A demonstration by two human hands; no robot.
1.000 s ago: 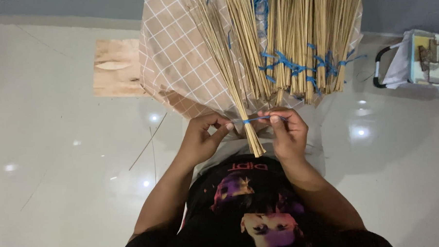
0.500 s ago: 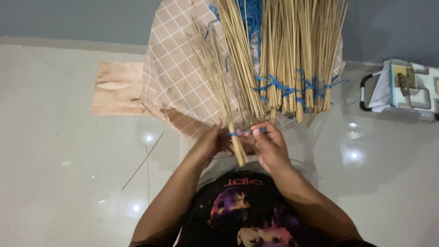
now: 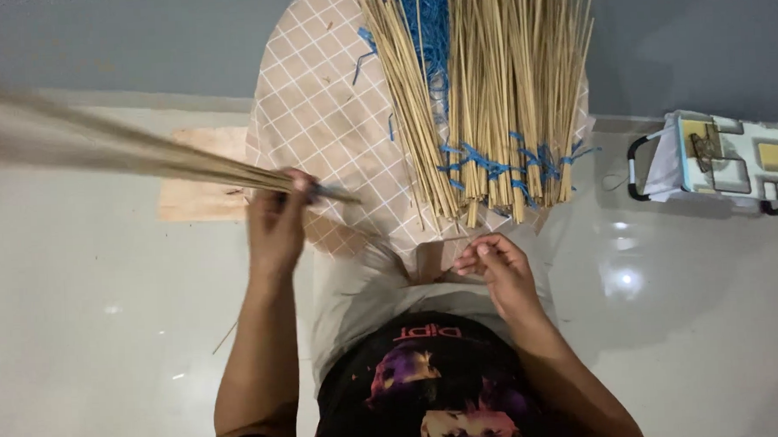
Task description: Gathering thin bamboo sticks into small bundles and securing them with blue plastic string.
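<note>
My left hand (image 3: pixel 277 221) grips a thin bundle of straw-coloured sticks (image 3: pixel 128 152) near its tied end. The bundle points out to the left and is blurred by motion. My right hand (image 3: pixel 497 266) hovers over my lap with the fingers loosely curled, and I cannot make out anything in it. Just beyond it lie several more stick bundles (image 3: pixel 488 103), tied with blue string (image 3: pixel 482 162), resting on a checked pink cloth (image 3: pixel 316 118).
A flat wooden board (image 3: pixel 200 178) lies on the glossy white floor (image 3: pixel 83 341) at the left. A white box with a black handle (image 3: pixel 719 164) stands at the right. A loose stick (image 3: pixel 224 338) lies on the floor by my left arm.
Both hands held one small bundle upright in front of me. Now the right hand has let go, and the left hand has swung the bundle out to the left.
</note>
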